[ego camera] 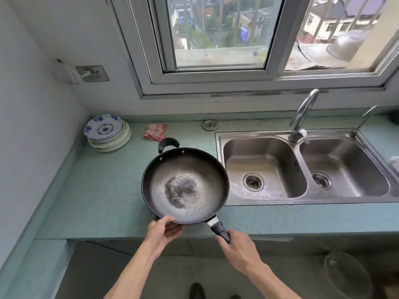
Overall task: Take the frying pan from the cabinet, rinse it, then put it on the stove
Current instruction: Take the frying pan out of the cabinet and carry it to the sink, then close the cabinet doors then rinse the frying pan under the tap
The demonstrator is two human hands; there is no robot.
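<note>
Both arms reach forward.
The left grip (164,230) pinches the frying pan (185,186), thumb on top; the right grip (239,250) wraps its handle (220,231).

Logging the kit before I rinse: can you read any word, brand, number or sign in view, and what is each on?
No text can be read in this view.
Stamped mark on the double sink, by the divider: too small to read.
Blue sign on a building outside the window: too blurred to read.
Frying pan: no label or brand shows.
</note>
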